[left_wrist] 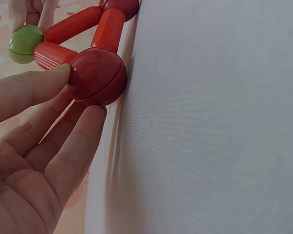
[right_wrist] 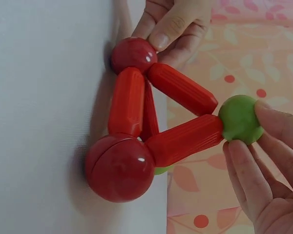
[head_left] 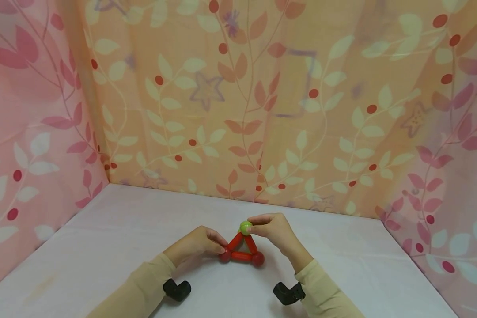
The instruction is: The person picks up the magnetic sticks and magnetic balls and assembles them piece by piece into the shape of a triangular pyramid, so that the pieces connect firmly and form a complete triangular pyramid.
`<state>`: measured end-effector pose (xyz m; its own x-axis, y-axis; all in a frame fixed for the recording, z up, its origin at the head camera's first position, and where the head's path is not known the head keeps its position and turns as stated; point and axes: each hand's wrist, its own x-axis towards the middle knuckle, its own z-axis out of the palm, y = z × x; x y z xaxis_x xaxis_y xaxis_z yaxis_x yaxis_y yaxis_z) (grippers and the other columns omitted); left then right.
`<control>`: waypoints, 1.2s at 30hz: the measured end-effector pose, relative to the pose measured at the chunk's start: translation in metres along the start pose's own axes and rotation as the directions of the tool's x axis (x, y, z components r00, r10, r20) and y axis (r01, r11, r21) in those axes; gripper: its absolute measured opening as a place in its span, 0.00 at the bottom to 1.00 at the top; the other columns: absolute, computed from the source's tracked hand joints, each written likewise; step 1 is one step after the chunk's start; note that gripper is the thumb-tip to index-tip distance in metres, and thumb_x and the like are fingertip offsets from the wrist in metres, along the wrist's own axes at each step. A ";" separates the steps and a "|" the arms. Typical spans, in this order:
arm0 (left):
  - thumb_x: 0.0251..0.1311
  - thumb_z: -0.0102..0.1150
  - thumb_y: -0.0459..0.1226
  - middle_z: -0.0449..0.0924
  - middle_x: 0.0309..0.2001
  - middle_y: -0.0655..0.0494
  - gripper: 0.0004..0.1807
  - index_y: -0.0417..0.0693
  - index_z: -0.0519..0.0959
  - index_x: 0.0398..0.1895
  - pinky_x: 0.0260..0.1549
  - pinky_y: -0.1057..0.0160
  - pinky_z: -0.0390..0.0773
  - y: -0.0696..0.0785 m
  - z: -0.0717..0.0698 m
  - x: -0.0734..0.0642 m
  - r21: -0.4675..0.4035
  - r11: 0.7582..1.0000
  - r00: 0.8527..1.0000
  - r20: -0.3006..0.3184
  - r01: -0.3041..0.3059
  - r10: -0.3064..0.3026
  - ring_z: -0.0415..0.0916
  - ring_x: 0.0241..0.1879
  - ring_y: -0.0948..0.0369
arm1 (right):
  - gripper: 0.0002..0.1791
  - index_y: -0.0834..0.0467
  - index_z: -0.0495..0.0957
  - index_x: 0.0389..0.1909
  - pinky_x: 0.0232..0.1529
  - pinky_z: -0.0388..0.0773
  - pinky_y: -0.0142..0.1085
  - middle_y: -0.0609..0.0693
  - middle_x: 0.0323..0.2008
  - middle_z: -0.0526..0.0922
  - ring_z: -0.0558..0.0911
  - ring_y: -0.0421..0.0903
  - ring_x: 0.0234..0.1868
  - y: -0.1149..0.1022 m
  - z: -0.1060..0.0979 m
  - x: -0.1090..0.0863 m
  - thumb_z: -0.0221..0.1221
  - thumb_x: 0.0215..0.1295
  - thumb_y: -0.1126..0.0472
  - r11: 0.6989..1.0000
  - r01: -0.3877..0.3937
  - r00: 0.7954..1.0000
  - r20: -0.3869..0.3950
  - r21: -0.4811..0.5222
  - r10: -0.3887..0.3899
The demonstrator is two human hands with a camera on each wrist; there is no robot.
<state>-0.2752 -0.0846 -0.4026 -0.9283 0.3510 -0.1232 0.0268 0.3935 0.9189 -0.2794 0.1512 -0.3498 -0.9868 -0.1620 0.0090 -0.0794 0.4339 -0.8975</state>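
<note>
A frame of red rods [head_left: 241,256] and balls stands on the white tabletop, its near side forming a triangle. My left hand [head_left: 200,242] pinches the dark red ball [left_wrist: 98,75] at the near left corner between thumb and fingers. At the top, my right hand [head_left: 274,229] holds a green ball [right_wrist: 240,119] with thumb and fingertips. The other dark red ball [right_wrist: 119,168], at the near right corner, rests on the table untouched. Behind it, a sliver of another green ball [right_wrist: 162,170] and part of a further red rod [right_wrist: 150,114] show; the rest is hidden.
White cloth covers the table [head_left: 123,234]. Orange patterned fabric [head_left: 175,110] hangs at the back, with pink patterned fabric [head_left: 28,145] at the sides. A black mount [head_left: 176,289] sits on the left wrist, and another black mount [head_left: 288,293] on the right.
</note>
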 end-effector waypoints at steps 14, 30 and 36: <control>0.54 0.69 0.31 0.88 0.38 0.53 0.11 0.40 0.87 0.41 0.41 0.65 0.81 0.001 -0.004 0.001 -0.023 1.000 1.000 0.026 -0.006 0.007 0.80 0.36 0.64 | 0.15 0.54 0.88 0.44 0.53 0.80 0.49 0.49 0.44 0.89 0.84 0.44 0.47 -0.001 0.002 -0.002 0.71 0.57 0.54 1.000 0.002 1.000 -0.007 -0.015 -0.002; 0.57 0.67 0.36 0.87 0.44 0.53 0.14 0.41 0.85 0.46 0.47 0.63 0.78 0.004 -0.006 0.002 -0.001 0.998 0.998 -0.024 -0.062 0.062 0.79 0.43 0.62 | 0.19 0.58 0.86 0.47 0.54 0.80 0.46 0.51 0.44 0.89 0.84 0.44 0.47 0.022 -0.001 -0.006 0.72 0.55 0.56 1.000 0.006 1.000 0.027 0.014 -0.006; 0.57 0.69 0.40 0.87 0.45 0.54 0.15 0.44 0.86 0.46 0.52 0.57 0.78 0.012 0.002 0.009 0.013 0.998 0.998 -0.004 -0.064 0.064 0.79 0.45 0.62 | 0.17 0.61 0.86 0.46 0.49 0.82 0.41 0.53 0.42 0.90 0.84 0.43 0.44 0.025 -0.001 -0.003 0.71 0.57 0.59 1.000 0.003 0.996 0.094 -0.014 -0.002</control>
<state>-0.2822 -0.0749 -0.3933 -0.9261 0.3721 -0.0628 0.0907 0.3810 0.9201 -0.2781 0.1635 -0.3715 -0.9688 -0.2458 -0.0307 -0.0847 0.4454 -0.8913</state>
